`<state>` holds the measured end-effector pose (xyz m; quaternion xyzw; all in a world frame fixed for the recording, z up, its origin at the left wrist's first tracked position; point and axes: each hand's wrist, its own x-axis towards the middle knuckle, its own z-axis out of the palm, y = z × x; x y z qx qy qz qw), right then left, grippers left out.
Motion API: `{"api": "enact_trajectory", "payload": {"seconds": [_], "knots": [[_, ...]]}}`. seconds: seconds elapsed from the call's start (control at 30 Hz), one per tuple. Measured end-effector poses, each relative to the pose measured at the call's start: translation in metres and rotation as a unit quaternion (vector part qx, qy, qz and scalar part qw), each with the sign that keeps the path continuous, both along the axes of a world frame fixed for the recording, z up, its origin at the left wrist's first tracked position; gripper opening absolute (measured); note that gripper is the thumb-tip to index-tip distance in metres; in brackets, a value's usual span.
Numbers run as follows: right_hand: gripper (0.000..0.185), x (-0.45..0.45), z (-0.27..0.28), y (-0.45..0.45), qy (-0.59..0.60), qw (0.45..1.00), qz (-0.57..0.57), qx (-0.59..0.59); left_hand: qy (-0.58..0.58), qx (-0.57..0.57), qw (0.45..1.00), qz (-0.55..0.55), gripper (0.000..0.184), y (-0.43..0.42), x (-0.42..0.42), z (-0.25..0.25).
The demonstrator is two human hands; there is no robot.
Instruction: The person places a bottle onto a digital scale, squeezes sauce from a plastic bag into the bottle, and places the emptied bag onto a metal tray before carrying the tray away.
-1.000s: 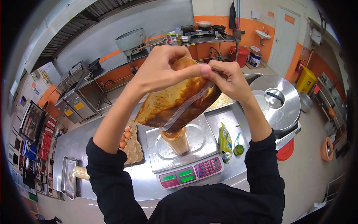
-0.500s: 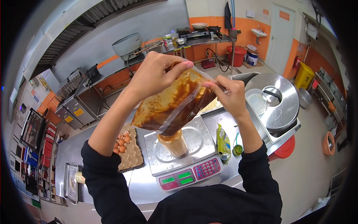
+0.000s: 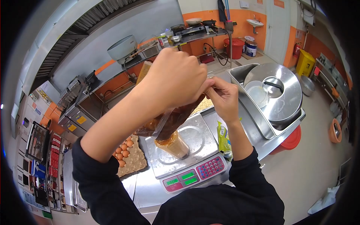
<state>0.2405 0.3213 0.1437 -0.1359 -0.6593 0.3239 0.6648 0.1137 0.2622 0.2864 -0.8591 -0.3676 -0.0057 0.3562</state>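
My left hand (image 3: pixel 174 77) is closed at the top of a plastic bag (image 3: pixel 165 122) with dark brown sauce inside, and my forearm covers much of the bag. Beside it, my right hand (image 3: pixel 224 98) pinches the bag's upper right edge. The bag's lower corner meets the mouth of a clear container (image 3: pixel 175 147) with light brown contents and brown smears round its rim. That container leans slightly on the steel platform of a digital scale (image 3: pixel 195 131), whose displays are lit green.
Left of the scale lies an egg carton (image 3: pixel 133 162) with several brown eggs. A green packet (image 3: pixel 224 138) is right of it. Farther right, a large round lid (image 3: pixel 285 95) rests over a steel tray (image 3: pixel 257 122). Behind my hands is a tray of pale pieces (image 3: pixel 204 106).
My left hand has moved right and down, close to my right hand, and now covers the bag's upper part. The view has shifted slightly. The container stays on the scale.
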Motion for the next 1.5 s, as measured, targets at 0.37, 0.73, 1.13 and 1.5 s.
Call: {"api": "enact_trajectory", "payload": {"seconds": [0.37, 0.73, 1.13, 1.5], "knots": [[0.014, -0.029, -0.022, -0.017, 0.338, 0.856, 0.322, -0.222, -0.076, -0.317, 0.940, -0.097, 0.024, 0.044, -0.008, 0.005], [0.017, -0.029, -0.029, -0.019, 0.268, 0.933, 0.172, -0.168, -0.003, -0.241, 0.971, -0.004, 0.019, 0.021, 0.005, 0.011], [0.012, -0.031, -0.035, -0.032, 0.276, 0.911, 0.213, -0.219, -0.029, -0.279, 0.953, -0.119, 0.017, 0.036, -0.002, -0.001], [0.013, -0.028, -0.035, -0.028, 0.304, 0.899, 0.266, -0.170, -0.021, -0.247, 0.967, -0.057, 0.021, 0.030, -0.001, 0.000]]}}
